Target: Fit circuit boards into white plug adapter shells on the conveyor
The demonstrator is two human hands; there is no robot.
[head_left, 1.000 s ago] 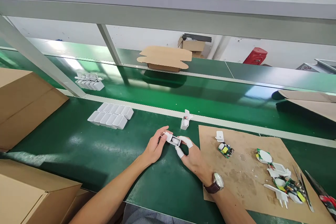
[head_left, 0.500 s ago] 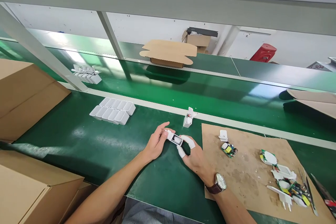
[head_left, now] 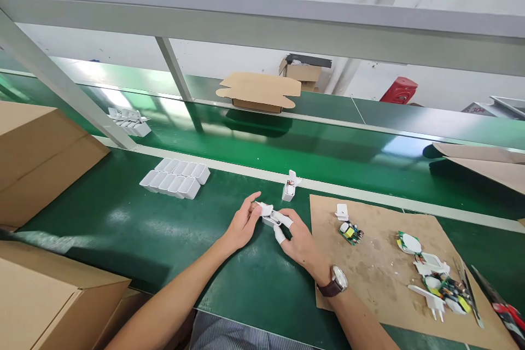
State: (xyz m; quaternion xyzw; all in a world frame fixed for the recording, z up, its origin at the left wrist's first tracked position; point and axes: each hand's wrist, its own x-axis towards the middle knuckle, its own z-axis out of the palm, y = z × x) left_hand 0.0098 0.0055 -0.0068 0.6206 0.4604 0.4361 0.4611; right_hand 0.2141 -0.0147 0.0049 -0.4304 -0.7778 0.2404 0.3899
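Between my hands, over the green bench, is a small white plastic charger housing [head_left: 269, 221]. My left hand [head_left: 243, 226] pinches its left end, near a white flap-like piece [head_left: 264, 209]. White covers sit on the thumb and a fingertip of my right hand [head_left: 302, 241], which closes on the housing's right end. Fingers hide part of the housing's inside. Just beyond my hands stands another white housing [head_left: 289, 191] with its lid up and wires showing.
Two rows of white housings [head_left: 174, 179] stand left. Brown paper [head_left: 377, 279] on the right bears circuit boards [head_left: 351, 233], a white plug piece [head_left: 430, 299] and tweezers [head_left: 471, 295]. Red-handled pliers [head_left: 506, 309] lie beyond. Cardboard boxes [head_left: 53, 301] flank the left; a conveyor belt [head_left: 229, 145] runs behind.
The housing has turned in my hands, so its open cavity shows less. My right fingers have come further over its end. The whole view has tilted up slightly.
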